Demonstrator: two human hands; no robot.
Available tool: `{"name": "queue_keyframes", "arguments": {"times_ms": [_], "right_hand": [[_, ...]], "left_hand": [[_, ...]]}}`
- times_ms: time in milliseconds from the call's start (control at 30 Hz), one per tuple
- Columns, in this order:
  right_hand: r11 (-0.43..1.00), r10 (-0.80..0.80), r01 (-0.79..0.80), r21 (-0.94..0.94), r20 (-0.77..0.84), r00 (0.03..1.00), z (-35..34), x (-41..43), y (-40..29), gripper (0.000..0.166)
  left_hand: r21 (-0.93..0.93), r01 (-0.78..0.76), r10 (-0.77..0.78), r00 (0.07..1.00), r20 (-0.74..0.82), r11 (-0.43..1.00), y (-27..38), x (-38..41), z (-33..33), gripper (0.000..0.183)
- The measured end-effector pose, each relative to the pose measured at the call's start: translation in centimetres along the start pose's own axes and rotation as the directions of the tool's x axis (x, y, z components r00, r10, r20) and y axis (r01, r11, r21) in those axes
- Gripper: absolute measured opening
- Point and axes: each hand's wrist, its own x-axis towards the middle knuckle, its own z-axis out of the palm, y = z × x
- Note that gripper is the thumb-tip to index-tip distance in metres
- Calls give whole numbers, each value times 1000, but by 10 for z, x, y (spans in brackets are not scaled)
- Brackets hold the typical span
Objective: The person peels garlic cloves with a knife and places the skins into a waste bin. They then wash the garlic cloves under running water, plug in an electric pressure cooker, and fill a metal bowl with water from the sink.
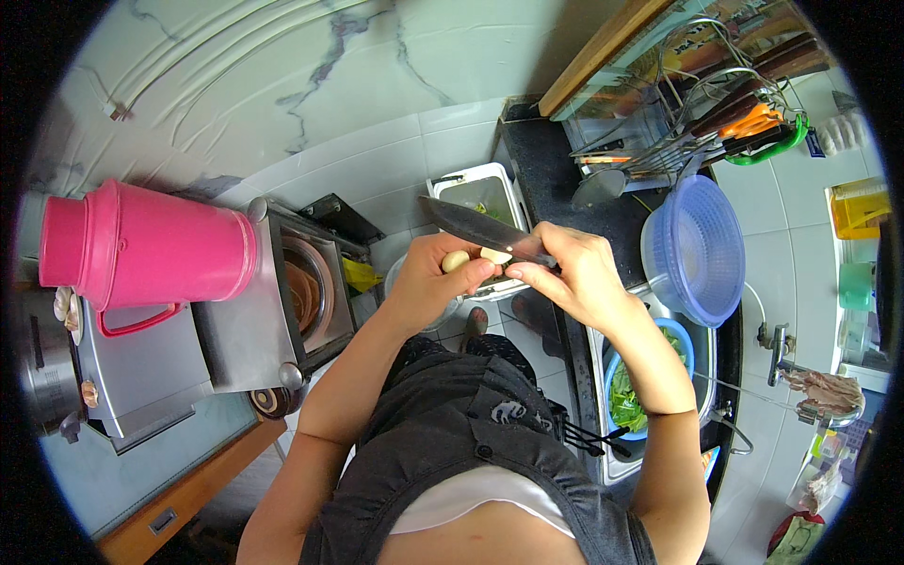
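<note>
Two pale peeled garlic cloves sit in the fingers of my left hand (427,275): a rounded clove (455,260) near the palm and a second clove (496,256) toward the fingertips. My right hand (583,275) grips a kitchen knife (480,224) near its handle, which the fingers mostly hide. The dark blade points to the upper left, above my left hand. Its lower edge lies close to the second clove; whether it touches I cannot tell. My right thumb is beside that clove. Below both hands stands a white-rimmed bin (519,191) with green scraps inside.
To the right, a blue basin of leafy greens (627,395) sits in the steel sink (621,469), under running water from the tap (779,353). A blue colander (703,247) and a wire utensil rack (657,152) stand behind. A pink thermos jug (162,247) is at left.
</note>
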Motion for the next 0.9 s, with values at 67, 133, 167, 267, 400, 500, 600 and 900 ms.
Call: {"name": "queue_keyframes", "arguments": {"times_ms": [67,133,167,267,400,500,600,900], "right_hand": [[998,-48,48,-31,-27,998,-1,-1,-1,29],[996,-66,65,-58,-13,998,-3,-2,-2,29],[995,-75,75,-71,-5,997,-4,-2,-3,29],[993,-90,88,-77,-19,996,-4,-4,-6,29],[993,-76,76,-86,9,997,-6,-5,-11,31],[993,-39,44,-112,41,998,-7,-7,-11,33],[994,-22,28,-110,57,998,-5,-10,-9,33],[996,-92,92,-3,-41,995,-7,-12,-11,30]], "left_hand": [[29,-4,4,1000,14,1000,8,-1,1,13],[41,-32,32,999,12,999,7,-3,2,13],[47,-46,46,999,10,998,6,-4,2,13],[38,-74,74,997,10,997,8,-5,6,13],[52,-85,84,996,28,995,7,-9,5,15],[47,-95,94,995,25,994,6,-10,6,15],[37,-102,102,995,10,994,9,-12,9,15],[151,-87,77,995,69,985,13,-15,6,18]]}}
